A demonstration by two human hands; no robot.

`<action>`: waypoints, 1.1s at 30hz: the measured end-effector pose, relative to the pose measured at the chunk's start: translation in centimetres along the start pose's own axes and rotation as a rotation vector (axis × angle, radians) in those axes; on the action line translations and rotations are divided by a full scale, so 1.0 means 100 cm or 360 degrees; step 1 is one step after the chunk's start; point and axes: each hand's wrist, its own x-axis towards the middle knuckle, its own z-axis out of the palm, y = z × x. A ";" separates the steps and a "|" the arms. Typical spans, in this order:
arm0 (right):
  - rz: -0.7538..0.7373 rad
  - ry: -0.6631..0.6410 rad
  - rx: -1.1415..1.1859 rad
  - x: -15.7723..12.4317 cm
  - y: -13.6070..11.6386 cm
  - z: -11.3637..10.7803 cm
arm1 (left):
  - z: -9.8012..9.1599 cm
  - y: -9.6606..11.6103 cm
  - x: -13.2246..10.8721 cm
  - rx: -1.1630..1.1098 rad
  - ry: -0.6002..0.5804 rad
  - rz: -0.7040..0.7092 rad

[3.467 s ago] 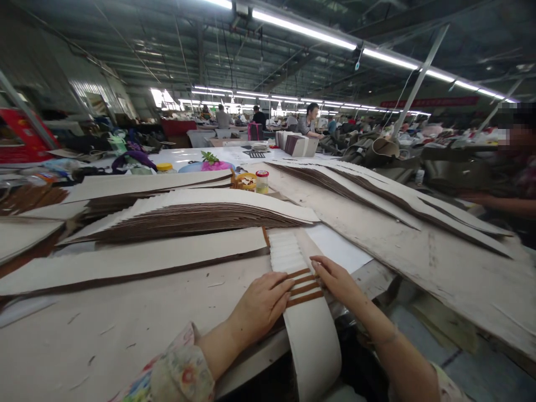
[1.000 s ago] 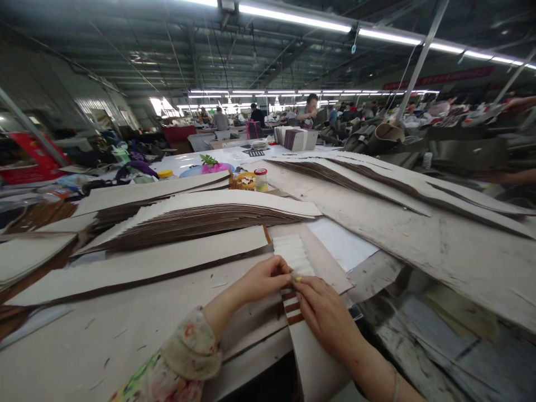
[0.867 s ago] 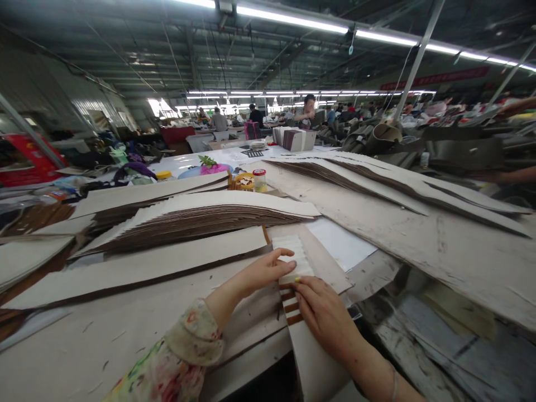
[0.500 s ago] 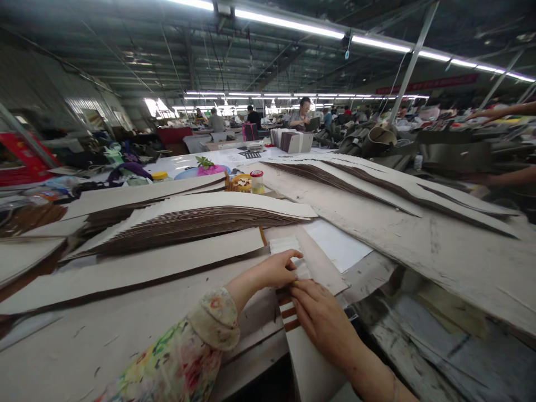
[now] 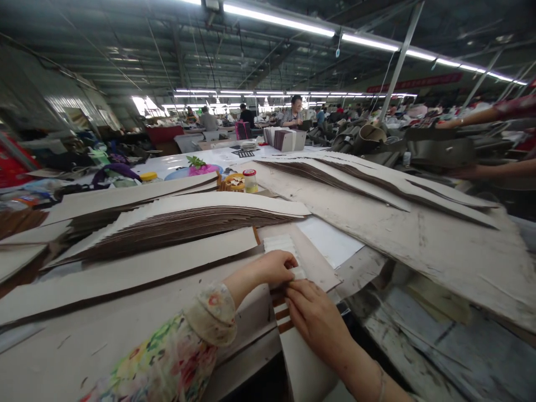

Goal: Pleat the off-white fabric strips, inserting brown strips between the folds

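Note:
A fanned stack of white strips with brown edges (image 5: 283,245) lies at the near edge of the worktable (image 5: 125,335) and hangs over it. My left hand (image 5: 274,267) rests curled on the stack, fingers pinched at a strip. My right hand (image 5: 312,315) meets it from the near side, fingers pressed together on the same strips, where brown bands (image 5: 281,319) show beside the palm.
Long fanned piles of white and brown strips (image 5: 180,218) fill the table to the left and another (image 5: 368,184) to the right. A white sheet (image 5: 330,240) lies beside the stack. Small jars (image 5: 250,181) stand farther back. Another person's arms (image 5: 481,167) reach in at right.
My hands have closed together over the stack and my left fingers have curled down from flat onto a strip. The view has shifted a little to the right.

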 end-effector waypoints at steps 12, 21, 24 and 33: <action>0.0003 0.0049 0.0032 0.001 -0.001 -0.001 | 0.011 0.011 -0.018 0.0502 0.0235 0.0311; 0.0009 0.0083 -0.0018 -0.001 0.000 0.001 | 0.010 0.006 -0.013 0.0427 0.0195 0.0435; 0.0002 0.0098 -0.0004 0.000 0.000 0.000 | 0.011 0.006 -0.014 0.0414 0.0187 0.0461; 0.0025 0.0140 0.0021 0.000 0.001 0.002 | 0.011 0.009 -0.016 0.0489 0.0162 0.0519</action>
